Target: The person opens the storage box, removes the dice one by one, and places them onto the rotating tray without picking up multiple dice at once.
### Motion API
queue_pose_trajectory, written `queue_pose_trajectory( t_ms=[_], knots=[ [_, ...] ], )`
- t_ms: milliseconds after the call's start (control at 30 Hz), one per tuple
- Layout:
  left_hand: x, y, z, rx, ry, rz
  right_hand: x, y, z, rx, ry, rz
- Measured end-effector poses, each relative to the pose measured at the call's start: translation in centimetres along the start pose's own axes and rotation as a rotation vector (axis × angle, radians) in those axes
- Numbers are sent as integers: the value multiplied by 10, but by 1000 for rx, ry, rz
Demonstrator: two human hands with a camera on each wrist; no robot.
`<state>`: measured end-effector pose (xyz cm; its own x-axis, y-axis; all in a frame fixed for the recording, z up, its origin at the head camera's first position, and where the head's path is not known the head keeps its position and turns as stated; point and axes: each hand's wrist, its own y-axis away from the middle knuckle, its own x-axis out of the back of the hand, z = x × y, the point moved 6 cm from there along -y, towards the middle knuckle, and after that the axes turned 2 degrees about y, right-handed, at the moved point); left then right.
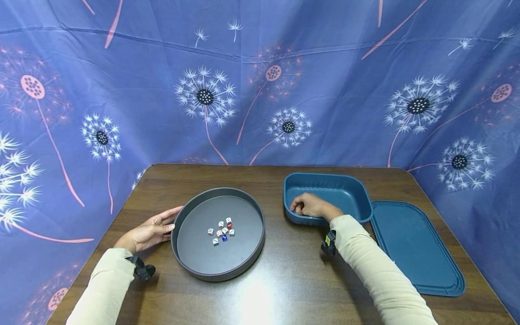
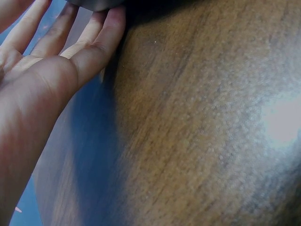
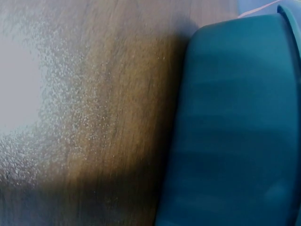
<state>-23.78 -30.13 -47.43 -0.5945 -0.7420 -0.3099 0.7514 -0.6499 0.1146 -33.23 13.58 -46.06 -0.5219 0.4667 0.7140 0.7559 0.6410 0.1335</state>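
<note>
A round dark grey pan (image 1: 195, 257) lies on the table to the left. Inside it is a loose cluster of dice: several white ones (image 1: 215, 242), a blue die (image 1: 225, 238) and a red die (image 1: 229, 226). My left hand (image 1: 148, 231) touches the pan's left side with fingers and thumb stretched out; the fingertips (image 2: 115, 16) meet the wall in the left wrist view. My right hand (image 1: 312, 205) reaches into a blue rectangular container (image 1: 349, 180) near its front left corner. Its fingers are bent downward, and I cannot tell whether they hold anything.
A flat blue lid (image 1: 418, 248) lies right of the container, close against it. The brown wooden table (image 1: 280, 266) carries everything. Behind it hangs a blue cloth (image 1: 243, 90) with dandelion prints. The container's outer wall (image 3: 235, 117) fills the right of the right wrist view.
</note>
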Motion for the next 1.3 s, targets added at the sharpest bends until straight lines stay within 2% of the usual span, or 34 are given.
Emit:
queue_pose_trajectory(
  t_ms=[167,367,633,800,1033,1300],
  knots=[
    [1,-1,-1,4,-4,0,1,0,-1,23,33,7],
    [1,-1,-1,6,-2,3,1,0,1,12,23,16],
    [0,-1,-1,-1,-3,-9,8,5,9,-66,7,62],
    [1,0,-2,3,-10,3,19,10,8,-83,10,92],
    [0,1,-1,-7,15,-9,40,16,-8,-96,46,141],
    [-2,3,0,1,10,0,54,13,-51,-39,69,184]
  ],
)
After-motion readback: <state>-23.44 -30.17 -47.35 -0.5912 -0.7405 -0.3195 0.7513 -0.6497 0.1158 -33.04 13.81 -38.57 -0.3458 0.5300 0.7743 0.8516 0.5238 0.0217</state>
